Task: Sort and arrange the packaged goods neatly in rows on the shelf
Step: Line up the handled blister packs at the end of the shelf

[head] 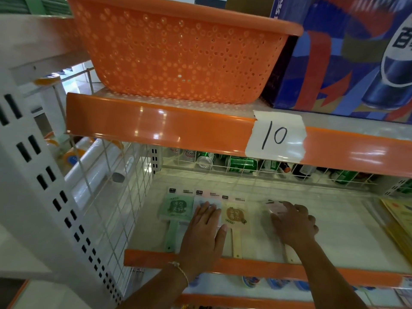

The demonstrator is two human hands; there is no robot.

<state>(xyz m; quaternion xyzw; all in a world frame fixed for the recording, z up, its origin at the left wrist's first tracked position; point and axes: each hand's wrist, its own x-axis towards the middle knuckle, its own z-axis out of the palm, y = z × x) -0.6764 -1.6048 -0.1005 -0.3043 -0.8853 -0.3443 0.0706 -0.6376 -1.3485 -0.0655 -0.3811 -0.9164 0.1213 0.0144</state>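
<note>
Flat packaged paddle-shaped goods lie side by side on the white shelf (347,237). A green pack (176,208) lies at the left. Beside it a pale blue pack (207,202) sits under my left hand (204,228), which presses flat on it with fingers spread. A yellow pack (236,216) lies just right of that hand. Further right my right hand (292,221) curls over a pink pack (276,207), holding it against the shelf. Most of the pink pack is hidden by the hand.
An orange perforated basket (178,54) and a blue drinks carton (347,59) stand on the shelf above, whose orange edge carries a paper label "10" (276,134). Green cans (240,163) lie behind a wire fence. Yellow packets (399,224) lie at the right. A wire grid (116,186) closes the left side.
</note>
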